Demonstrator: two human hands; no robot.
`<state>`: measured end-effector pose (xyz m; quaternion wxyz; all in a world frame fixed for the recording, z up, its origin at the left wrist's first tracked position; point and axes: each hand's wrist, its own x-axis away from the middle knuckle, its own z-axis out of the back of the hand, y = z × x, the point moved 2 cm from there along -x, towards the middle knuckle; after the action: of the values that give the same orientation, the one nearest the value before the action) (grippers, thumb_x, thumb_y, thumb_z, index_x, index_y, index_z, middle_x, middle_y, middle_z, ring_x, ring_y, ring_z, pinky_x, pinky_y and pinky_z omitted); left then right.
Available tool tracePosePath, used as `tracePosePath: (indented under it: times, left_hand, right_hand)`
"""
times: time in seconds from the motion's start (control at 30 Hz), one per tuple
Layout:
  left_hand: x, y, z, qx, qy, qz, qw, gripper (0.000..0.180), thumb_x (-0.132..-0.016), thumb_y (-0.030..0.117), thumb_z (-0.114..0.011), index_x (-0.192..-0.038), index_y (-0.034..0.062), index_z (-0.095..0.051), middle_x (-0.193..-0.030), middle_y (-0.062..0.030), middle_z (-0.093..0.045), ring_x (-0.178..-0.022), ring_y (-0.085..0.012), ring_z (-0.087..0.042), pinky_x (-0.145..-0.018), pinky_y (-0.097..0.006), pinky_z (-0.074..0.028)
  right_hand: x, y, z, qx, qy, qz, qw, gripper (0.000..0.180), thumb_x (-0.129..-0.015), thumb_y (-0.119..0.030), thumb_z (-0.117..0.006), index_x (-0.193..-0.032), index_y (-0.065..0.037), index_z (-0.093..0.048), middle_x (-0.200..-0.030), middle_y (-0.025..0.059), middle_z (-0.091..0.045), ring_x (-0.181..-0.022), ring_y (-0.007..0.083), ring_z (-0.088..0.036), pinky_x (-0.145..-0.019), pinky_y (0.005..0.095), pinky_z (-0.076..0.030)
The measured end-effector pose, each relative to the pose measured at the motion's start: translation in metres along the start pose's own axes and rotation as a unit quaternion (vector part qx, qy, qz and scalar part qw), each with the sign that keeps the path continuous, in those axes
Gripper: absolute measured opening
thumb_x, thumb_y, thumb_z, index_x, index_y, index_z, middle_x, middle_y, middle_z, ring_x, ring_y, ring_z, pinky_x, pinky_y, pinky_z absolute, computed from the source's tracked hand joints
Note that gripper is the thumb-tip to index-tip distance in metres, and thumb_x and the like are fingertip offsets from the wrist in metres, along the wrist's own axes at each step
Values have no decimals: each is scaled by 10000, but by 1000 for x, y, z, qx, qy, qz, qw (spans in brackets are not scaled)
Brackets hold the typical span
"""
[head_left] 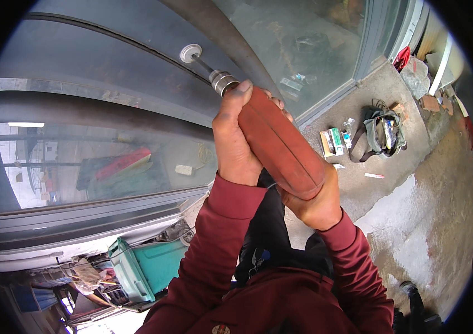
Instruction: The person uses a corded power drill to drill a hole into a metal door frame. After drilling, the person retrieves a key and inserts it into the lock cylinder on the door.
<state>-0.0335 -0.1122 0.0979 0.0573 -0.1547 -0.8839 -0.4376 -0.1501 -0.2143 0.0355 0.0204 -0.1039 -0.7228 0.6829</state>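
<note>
A red power drill (281, 142) points up and to the left in front of me, both hands on it. My left hand (233, 145) is wrapped round its front part, thumb just behind the metal chuck (223, 82). My right hand (321, 203) grips it at the rear, lower end; the drill's body hides most of those fingers. From the chuck a thin shank runs to a round whitish disc (191, 53) at the grey metal door panel (114, 55). Whether the disc belongs to the drill's bit or to the panel I cannot tell.
Glass panes (80, 156) flank the panel. On the concrete ledge at right sit an open tool bag (385, 133) and small boxes (332, 142). A teal bin (158, 267) stands lower left. Rubble (430, 103) lies far right; a dark shoe (409, 286) shows lower right.
</note>
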Motion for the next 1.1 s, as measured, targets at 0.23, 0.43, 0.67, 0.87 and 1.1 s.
tracePosePath:
  times: [0.23, 0.43, 0.67, 0.87, 1.1]
  left_hand:
    - [1, 0, 0, -7, 8, -3, 1000, 326, -918, 355, -692, -907, 40, -608, -864, -94, -629, -805, -296, -646, -715, -471, -572]
    - [0, 0, 1, -19, 14, 7, 1000, 379, -906, 407, -692, -905, 35, -620, -867, -115, -625, -791, -306, -650, -701, -448, -563]
    - [1, 0, 2, -13, 8, 27, 1000, 401, -898, 429, -695, -910, 36, -619, -874, -118, -625, -801, -304, -650, -687, -450, -562]
    - [-2, -1, 2, 1, 13, -14, 1000, 336, -920, 370, -687, -913, 42, -615, -876, -105, -625, -816, -289, -644, -723, -459, -570]
    - [1, 0, -1, -4, 10, -9, 1000, 309, -923, 343, -694, -904, 47, -606, -871, -97, -624, -820, -284, -644, -723, -462, -571]
  right_hand:
    - [0, -2, 0, 8, -1, 8, 1000, 417, -715, -64, -800, -1081, 6, -612, -882, 180, -722, -841, 255, -757, -768, 361, -570]
    - [-2, -5, 0, 10, 2, 13, 1000, 436, -724, -86, -836, -1089, 8, -616, -889, 184, -728, -847, 266, -766, -763, 369, -574]
    - [-1, -11, 5, 14, -14, -10, 1000, 444, -732, -21, -798, -1151, 14, -656, -1004, 150, -735, -901, 220, -726, -819, 337, -562]
    - [-1, -3, 0, 33, -10, 24, 999, 427, -728, -64, -810, -1106, 14, -626, -909, 175, -728, -849, 229, -744, -776, 353, -570]
    - [1, 1, -2, 0, -2, 8, 1000, 411, -725, -44, -793, -1094, 6, -620, -895, 166, -721, -831, 213, -730, -769, 344, -565]
